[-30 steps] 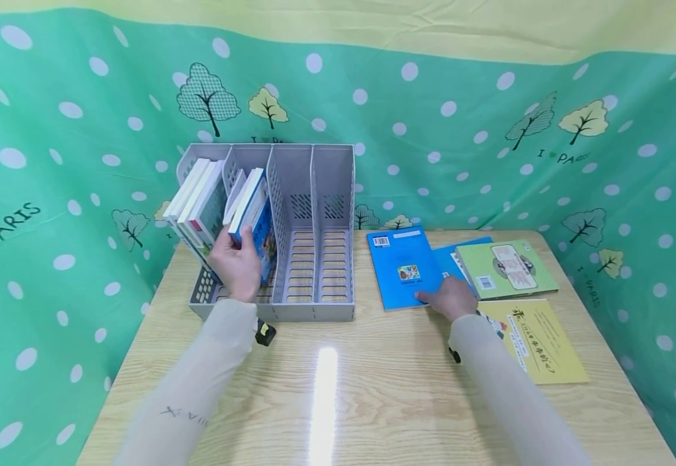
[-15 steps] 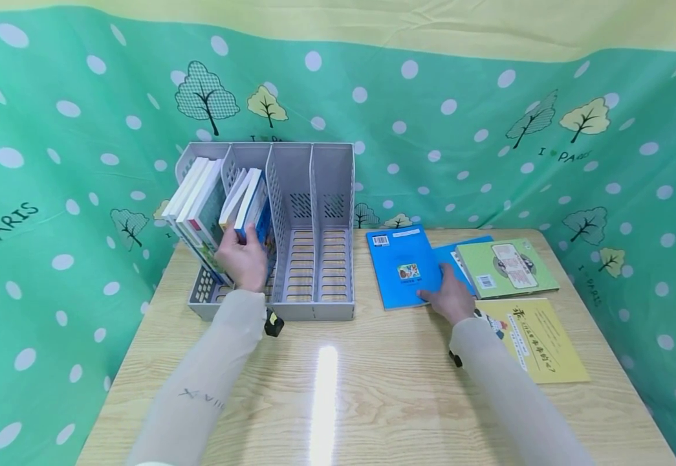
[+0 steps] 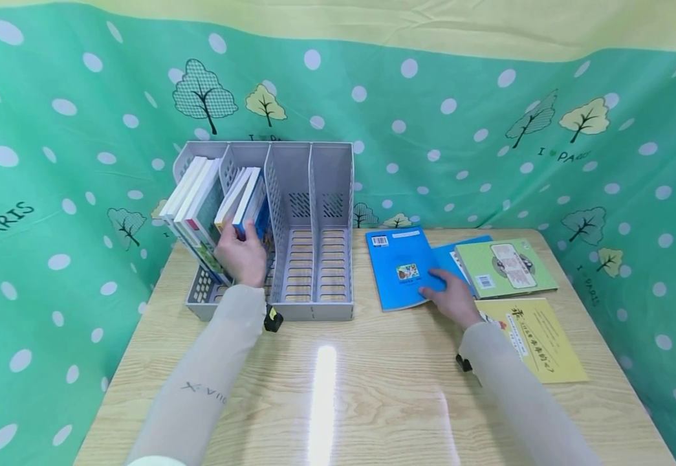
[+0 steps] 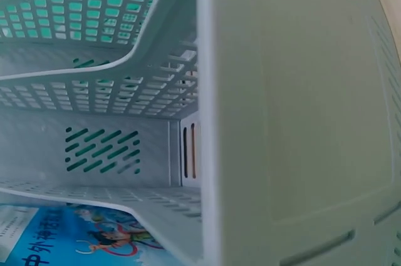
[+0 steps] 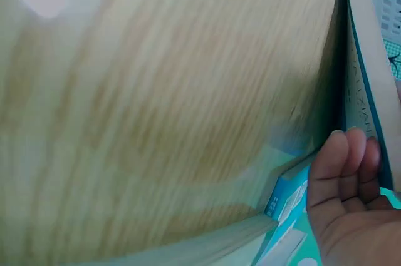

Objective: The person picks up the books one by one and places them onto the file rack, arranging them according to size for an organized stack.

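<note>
Smooth grey plastic with a dull sheen is seen in the rack (image 3: 314, 312) left of centre, its walls pierced by openings. The tabletop (image 3: 372, 395) is finished in pale wood grain, glossy enough for a bright streak of light to be mirrored at lower centre. The background is filled by printed cloth (image 3: 460, 133), softly creased. Smooth paper covers are seen on the blue book (image 3: 396, 265), the green book (image 3: 538, 272) and the yellow book (image 3: 553, 343) at right. The illustrated book (image 4: 106, 235), lower left in the left wrist view, is smoothly printed.
</note>
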Tool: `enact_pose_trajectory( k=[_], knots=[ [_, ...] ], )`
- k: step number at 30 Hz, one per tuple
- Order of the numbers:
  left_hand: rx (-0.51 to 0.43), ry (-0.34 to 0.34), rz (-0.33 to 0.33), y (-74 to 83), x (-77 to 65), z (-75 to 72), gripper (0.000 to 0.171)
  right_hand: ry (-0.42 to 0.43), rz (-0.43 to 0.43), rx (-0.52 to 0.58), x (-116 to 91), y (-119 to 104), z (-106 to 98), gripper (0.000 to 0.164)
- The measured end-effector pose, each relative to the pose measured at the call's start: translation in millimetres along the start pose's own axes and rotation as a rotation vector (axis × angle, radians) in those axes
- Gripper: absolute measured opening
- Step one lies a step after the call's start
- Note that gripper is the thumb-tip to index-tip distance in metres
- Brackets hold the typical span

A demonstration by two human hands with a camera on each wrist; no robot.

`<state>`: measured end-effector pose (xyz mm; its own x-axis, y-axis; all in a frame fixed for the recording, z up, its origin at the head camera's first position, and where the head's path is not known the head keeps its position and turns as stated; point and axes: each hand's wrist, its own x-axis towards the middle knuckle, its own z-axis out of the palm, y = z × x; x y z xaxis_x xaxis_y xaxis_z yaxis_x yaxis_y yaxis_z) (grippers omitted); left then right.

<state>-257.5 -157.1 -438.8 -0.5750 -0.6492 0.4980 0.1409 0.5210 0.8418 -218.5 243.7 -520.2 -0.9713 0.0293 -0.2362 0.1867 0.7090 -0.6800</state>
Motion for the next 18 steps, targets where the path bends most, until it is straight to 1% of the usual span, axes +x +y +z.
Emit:
enact_pose_trajectory(
  k=[3,6,10,12,14,16,18],
  knots=[
    [0.006,-0.03,-0.009,0.0,0.8,-0.8,0.022,0.014,0.001,0.057,-1.4,1.8,-1.1,0.064],
    [0.004,-0.073,-0.017,0.5,0.3,-3.3,0.023,0.03,-0.002,0.123,-4.9,0.5,-2.7,0.062],
    [0.003,-0.128,-0.043,1.7,-1.9,-10.6,0.02,0.054,-0.012,0.2,-11.3,-7.6,-5.5,0.054],
    [-0.02,-0.151,-0.047,1.4,-3.0,-14.7,0.017,0.063,-0.027,0.236,-15.2,-13.6,-7.8,0.049],
    [-0.052,-0.167,-0.054,1.4,-4.8,-19.2,0.013,0.059,-0.044,0.274,-19.4,-19.2,-10.5,0.047],
    [-0.102,-0.178,-0.062,2.2,-7.1,-24.2,0.017,0.046,-0.066,0.282,-23.7,-24.1,-13.1,0.05],
    [-0.139,-0.196,-0.078,4.3,-10.1,-30.1,0.027,0.033,-0.089,0.246,-27.4,-27.8,-15.5,0.055]
  ],
)
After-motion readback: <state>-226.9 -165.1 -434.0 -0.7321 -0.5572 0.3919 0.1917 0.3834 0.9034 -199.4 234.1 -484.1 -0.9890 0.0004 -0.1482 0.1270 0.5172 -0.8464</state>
